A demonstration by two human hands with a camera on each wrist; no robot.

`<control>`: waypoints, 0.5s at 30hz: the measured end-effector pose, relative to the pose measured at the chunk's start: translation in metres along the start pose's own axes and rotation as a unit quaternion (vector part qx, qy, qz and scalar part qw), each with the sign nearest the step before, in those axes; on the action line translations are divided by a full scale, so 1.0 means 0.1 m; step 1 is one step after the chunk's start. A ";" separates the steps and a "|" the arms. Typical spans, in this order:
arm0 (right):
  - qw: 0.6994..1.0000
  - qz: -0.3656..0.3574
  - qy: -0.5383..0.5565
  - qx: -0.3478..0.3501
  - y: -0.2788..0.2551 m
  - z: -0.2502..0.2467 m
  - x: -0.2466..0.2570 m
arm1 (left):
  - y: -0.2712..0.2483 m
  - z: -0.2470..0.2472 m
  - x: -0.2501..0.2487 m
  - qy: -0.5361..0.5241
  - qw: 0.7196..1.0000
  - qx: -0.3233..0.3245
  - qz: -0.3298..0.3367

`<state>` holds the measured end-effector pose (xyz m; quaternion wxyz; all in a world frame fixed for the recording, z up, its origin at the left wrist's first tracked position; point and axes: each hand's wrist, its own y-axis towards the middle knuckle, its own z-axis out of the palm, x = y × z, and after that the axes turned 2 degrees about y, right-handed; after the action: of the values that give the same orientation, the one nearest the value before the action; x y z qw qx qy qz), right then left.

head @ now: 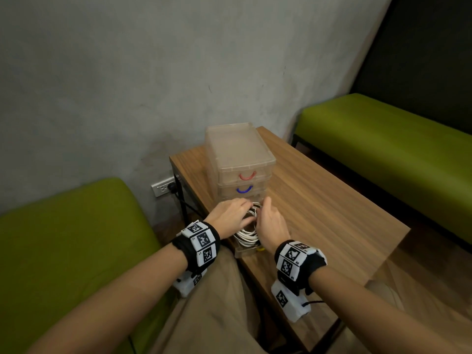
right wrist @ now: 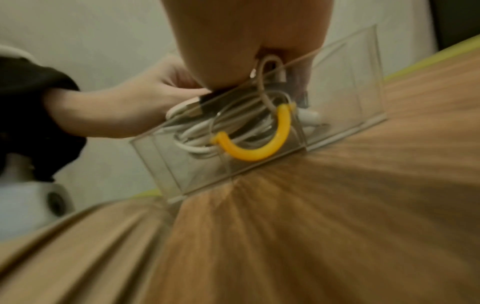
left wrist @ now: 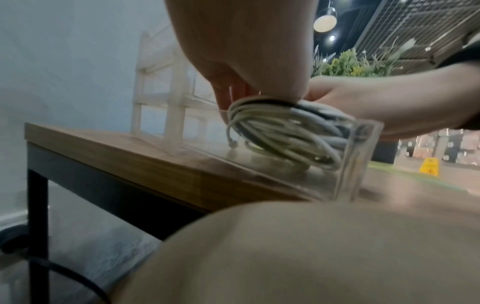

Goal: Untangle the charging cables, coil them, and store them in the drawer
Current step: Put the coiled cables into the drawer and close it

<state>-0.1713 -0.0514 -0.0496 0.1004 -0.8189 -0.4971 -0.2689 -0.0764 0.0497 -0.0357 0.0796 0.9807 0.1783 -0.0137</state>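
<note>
A bundle of coiled white charging cables [head: 247, 235] lies in the pulled-out bottom drawer [head: 245, 253] of a clear plastic drawer unit [head: 237, 149]. My left hand [head: 238, 212] curls over the coil's left side, thumb and fingers around it. Opposite it, my right hand [head: 264, 215] grips the right side, fingers down inside the drawer. In the left wrist view the left hand [left wrist: 241, 61] bears on the coil [left wrist: 280, 131], which sticks up above the drawer wall [left wrist: 363, 164]. The right wrist view shows the drawer's yellow handle [right wrist: 262, 144] with the cables [right wrist: 197, 133] behind it.
The unit stands on a small wooden table [head: 332, 213] against a grey wall; its upper drawers, red handle [head: 247, 177] and blue handle [head: 244, 190], are closed. Green benches [head: 383, 154] flank the table. A wall socket [head: 163, 189] sits low on the left.
</note>
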 end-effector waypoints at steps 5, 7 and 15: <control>0.992 -0.082 -0.098 0.014 0.00 -0.08 0.00 | -0.02 -0.04 0.00 0.120 0.992 -0.006 0.027; 0.982 -0.111 -0.151 0.017 -0.01 -0.12 0.05 | -0.03 -0.03 -0.01 0.036 0.999 0.020 0.000; 0.966 -0.057 -0.254 0.012 0.03 -0.19 0.10 | -0.13 -0.18 0.26 -0.238 0.971 0.032 -0.002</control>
<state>-0.1715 -0.0536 -0.0282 -0.0346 -0.8295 -0.5551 -0.0518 -0.0564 0.0735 -0.0211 0.0884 0.9509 0.1552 -0.2527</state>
